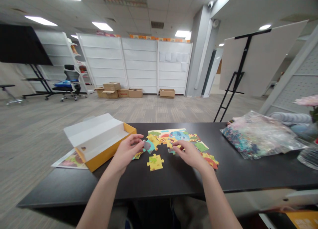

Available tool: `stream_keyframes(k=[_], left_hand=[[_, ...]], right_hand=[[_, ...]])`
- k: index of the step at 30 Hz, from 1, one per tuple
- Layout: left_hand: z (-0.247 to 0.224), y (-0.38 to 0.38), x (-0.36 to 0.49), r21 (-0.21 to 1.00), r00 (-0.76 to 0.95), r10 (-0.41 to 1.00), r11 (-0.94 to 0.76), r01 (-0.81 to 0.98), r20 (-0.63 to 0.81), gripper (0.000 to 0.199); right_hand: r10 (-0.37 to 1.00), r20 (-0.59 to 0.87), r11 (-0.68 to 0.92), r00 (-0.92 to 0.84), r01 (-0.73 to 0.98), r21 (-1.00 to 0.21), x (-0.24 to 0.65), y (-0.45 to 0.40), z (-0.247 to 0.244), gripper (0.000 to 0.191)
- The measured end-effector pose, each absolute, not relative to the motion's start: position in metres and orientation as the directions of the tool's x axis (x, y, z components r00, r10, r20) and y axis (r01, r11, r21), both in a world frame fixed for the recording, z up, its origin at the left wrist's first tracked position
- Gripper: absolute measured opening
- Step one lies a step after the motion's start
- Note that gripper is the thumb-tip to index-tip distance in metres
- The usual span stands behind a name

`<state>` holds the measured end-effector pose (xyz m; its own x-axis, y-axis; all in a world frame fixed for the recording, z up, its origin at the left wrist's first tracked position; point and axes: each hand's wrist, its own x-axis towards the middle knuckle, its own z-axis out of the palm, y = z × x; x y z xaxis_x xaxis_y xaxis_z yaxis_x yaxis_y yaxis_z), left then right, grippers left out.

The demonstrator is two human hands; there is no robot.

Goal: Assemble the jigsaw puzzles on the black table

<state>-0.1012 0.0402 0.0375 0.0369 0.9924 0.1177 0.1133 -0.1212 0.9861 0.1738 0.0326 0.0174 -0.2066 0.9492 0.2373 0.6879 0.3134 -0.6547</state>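
My left hand (128, 150) pinches a teal and grey jigsaw puzzle piece (150, 147) by its edge, just left of the partly joined puzzle (179, 135). Thumb and fingers of my right hand (190, 153) are closed at the puzzle's near edge, on a small grey-green puzzle piece that they partly cover. A loose yellow puzzle piece (155, 162) with a green shape lies on the black table between my hands. More pieces lie under my left hand. To the right of the puzzle are a green piece (201, 146) and a red-orange piece (210, 160).
An open yellow box (104, 152) with a white inside stands at the left, on a printed sheet (72, 160). Clear plastic bags (255, 136) of colourful contents lie at the right. The black table (139, 186) has its near edge close to me.
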Motion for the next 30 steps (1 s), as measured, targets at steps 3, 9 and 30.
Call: stream_keyframes(k=[3,9,30], left_hand=[[0.034,0.035,-0.073,0.996,0.055,0.995,-0.088,-0.015,0.088,0.051],[0.029,0.035,-0.050,0.998,0.200,0.978,-0.045,-0.036,0.051,0.046],[0.013,0.022,-0.088,0.627,0.442,0.897,-0.349,0.696,0.007,0.061]], right_hand=[[0.937,0.250,0.338,-0.244,0.453,-0.825,0.163,0.030,0.027,0.029],[0.949,0.268,0.307,-0.168,0.284,-0.908,0.158,0.038,0.022,0.036],[0.931,-0.025,0.211,-0.363,0.595,-0.775,0.183,0.034,0.011,0.016]])
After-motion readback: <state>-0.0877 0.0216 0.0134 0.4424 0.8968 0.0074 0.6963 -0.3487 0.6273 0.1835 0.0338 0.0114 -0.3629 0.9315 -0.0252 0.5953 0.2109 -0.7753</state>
